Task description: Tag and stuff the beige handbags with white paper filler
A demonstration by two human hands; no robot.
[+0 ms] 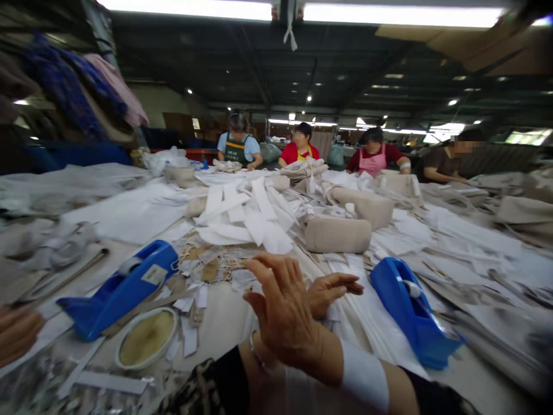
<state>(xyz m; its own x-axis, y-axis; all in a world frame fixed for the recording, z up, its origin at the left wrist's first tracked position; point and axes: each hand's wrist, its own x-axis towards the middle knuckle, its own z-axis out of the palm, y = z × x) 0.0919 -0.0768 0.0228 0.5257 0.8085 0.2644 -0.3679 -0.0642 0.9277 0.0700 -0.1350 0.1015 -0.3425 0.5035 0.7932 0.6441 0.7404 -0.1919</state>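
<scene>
- Head view: shows right hand [283,308] with fingers loosely spread, apparently holding nothing, crossed in front of left hand [329,293].
- Shows left hand with fingers stretched out, palm hidden; impossible to judge any hold.
- Shows plastic sheets [375,328] on the worktop [221,323], just beside left hand; probably light, limp and slippery, best taken by an edge.
- Leaves room mostly between two blue tape dispensers [116,297], hemmed in by tags [210,270] and a beige pouch [337,235].
</scene>
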